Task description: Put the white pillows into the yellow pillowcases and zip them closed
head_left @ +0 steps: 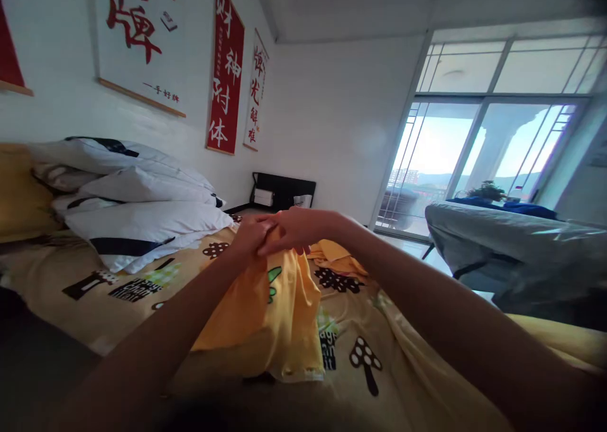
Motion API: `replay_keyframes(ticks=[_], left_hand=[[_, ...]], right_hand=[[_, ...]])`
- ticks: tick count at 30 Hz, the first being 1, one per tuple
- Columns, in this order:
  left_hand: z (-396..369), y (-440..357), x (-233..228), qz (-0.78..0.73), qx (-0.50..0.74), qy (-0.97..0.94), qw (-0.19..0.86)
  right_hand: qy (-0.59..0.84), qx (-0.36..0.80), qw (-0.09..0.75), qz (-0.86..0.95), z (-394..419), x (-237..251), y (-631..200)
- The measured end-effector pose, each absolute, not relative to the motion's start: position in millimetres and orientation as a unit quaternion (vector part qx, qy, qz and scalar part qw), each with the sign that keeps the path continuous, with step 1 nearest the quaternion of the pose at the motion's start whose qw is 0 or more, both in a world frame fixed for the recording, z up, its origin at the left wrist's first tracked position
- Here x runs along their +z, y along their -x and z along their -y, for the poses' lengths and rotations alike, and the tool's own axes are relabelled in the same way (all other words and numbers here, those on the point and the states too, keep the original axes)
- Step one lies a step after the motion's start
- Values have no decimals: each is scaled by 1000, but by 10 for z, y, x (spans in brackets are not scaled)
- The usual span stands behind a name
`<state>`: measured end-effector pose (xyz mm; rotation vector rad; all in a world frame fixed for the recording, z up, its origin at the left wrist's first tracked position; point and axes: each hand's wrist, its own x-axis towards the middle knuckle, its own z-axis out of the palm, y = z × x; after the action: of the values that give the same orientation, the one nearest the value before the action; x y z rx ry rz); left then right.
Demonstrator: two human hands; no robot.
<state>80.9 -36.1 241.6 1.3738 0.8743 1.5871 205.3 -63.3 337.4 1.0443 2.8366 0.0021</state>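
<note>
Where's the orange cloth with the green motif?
At lower centre of the head view, the orange cloth is held by the left hand and right hand, right of the white pillows.

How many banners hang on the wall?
4: a red banner cut off at the left edge, then a large white banner, a long red banner and a narrow white banner. More may hang out of view.

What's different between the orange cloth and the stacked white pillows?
The orange cloth is gripped by the left hand and right hand, while the white pillows lie untouched. The cloth falls in thin folds; the pillows look plump. The cloth shows a green print, whereas the pillows carry dark patches. Both look like soft fabric.
</note>
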Motion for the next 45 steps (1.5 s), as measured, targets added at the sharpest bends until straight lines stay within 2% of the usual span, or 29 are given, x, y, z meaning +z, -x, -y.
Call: replay_keyframes(ticks=[4, 9, 11, 14, 16, 17, 22, 24, 26, 29, 31, 35, 41, 45], left_hand=[[482, -783, 2499, -316, 606, -551, 479], [516, -724, 2491, -321, 592, -544, 501], [450, -655, 2447, -397, 584, -571, 418], [316, -421, 2315, -563, 546, -604, 138], [234, -185, 2181, -629, 509, -587, -12], [198, -56, 2108, -651, 491, -577, -47], [90, 344, 1854, -693, 451, -554, -98], [120, 237, 1866, -661, 495, -546, -144], [221, -42, 1934, -573, 546, -585, -178], [443, -598, 2107, -415, 559, -696, -177], [562, -892, 2252, -382, 560, -713, -178], [605, -1035, 2483, -457, 572, -664, -152], [471, -725, 2424, -614, 337, -699, -143], [355, -494, 2334, -658, 256, -690, -157]], right_hand=[[-370, 49, 15, -928, 573, 3227, -1982], [-385, 80, 28, -919, 506, 3133, -2020], [-402, 103, 37, -909, 486, 3182, -2076], [-471, 151, 6, -869, 391, 3317, -2263], [-516, 190, -45, -834, 288, 3405, -2445], [-537, 213, -82, -812, 234, 3439, -2540], [-575, 268, -392, -666, 71, 3506, -2846], [-550, 241, -462, -653, 66, 3508, -2825], [-531, 221, -495, -652, 83, 3512, -2727], [-500, 210, -521, -659, 140, 3513, -2516], [-471, 207, -531, -673, 189, 3501, -2394], [-402, 221, -557, -692, 232, 3456, -2304], [-286, 253, -607, -697, 10, 3458, -2394], [-312, 260, -578, -708, -81, 3501, -2467]])
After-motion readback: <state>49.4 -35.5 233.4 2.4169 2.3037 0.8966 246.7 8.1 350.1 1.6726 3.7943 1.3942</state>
